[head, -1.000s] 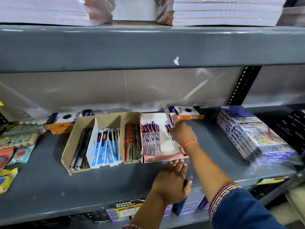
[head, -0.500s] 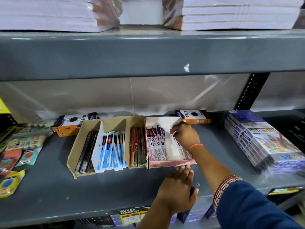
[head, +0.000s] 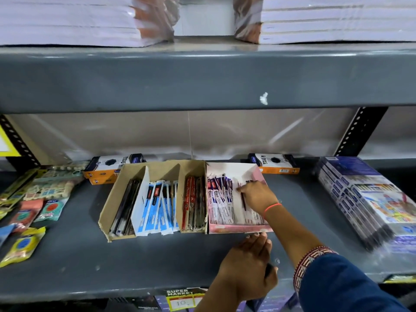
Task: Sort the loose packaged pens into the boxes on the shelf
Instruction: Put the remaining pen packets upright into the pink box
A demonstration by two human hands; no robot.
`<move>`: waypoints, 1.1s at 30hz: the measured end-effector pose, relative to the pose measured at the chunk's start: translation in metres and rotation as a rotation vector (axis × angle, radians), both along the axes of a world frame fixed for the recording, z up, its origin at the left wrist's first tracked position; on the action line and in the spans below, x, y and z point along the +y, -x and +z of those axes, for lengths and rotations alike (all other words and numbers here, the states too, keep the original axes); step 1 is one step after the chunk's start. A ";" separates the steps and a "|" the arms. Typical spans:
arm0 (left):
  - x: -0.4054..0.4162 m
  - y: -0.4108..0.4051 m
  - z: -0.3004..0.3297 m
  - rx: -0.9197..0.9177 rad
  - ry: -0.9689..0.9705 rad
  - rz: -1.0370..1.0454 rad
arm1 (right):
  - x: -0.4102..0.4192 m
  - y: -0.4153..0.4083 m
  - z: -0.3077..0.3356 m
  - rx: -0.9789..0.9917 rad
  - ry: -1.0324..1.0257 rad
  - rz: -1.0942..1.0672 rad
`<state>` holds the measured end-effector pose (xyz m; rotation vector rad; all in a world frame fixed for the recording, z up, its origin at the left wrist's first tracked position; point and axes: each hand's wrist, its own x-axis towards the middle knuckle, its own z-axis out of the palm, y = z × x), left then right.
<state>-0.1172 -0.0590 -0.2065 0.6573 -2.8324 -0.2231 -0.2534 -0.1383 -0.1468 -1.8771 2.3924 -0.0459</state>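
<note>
Head view of a grey shelf (head: 67, 262) w/ two open boxes side by side near its middle. Right hand (head: 257, 195) reached into the pink box (head: 238, 228), fingers pinched on a dark pen pack (head: 243, 200) lying among white-and-purple pen packs (head: 219, 203). Left hand (head: 246, 264) sat at the shelf's front edge, fingertips touching the pink box's front wall, fingers curled round a small dark item, too hidden to ID. Brown cardboard box (head: 107, 212) just left held black, blue-and-white & red pen packs in separate sections. Colour-set packs (head: 369, 199) lay stacked toward the right end.
</note>
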 end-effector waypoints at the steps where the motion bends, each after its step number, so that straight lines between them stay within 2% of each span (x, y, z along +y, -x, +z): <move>1: 0.000 0.000 0.000 -0.003 0.005 0.001 | 0.000 -0.001 0.001 -0.003 0.010 -0.003; 16: -0.001 -0.002 0.000 0.034 0.051 -0.009 | -0.002 -0.025 0.006 -0.099 0.025 -0.136; 18: -0.001 -0.002 0.001 0.025 0.043 -0.020 | -0.003 -0.025 0.010 -0.187 0.048 -0.191; 21: -0.002 -0.002 0.003 0.000 0.041 -0.017 | -0.008 -0.019 0.012 -0.493 0.150 -0.332; 23: -0.001 -0.002 0.002 0.000 0.028 -0.017 | -0.013 -0.014 0.009 -0.580 0.152 -0.401; 27: 0.000 -0.003 0.004 0.014 0.006 -0.027 | -0.014 -0.013 0.002 -0.502 0.105 -0.396; 31: 0.001 -0.003 0.008 0.018 0.021 -0.025 | -0.008 -0.022 0.007 -0.249 0.050 -0.326; 33: 0.001 -0.004 0.009 0.003 0.031 -0.020 | -0.006 -0.026 0.009 -0.182 0.064 -0.311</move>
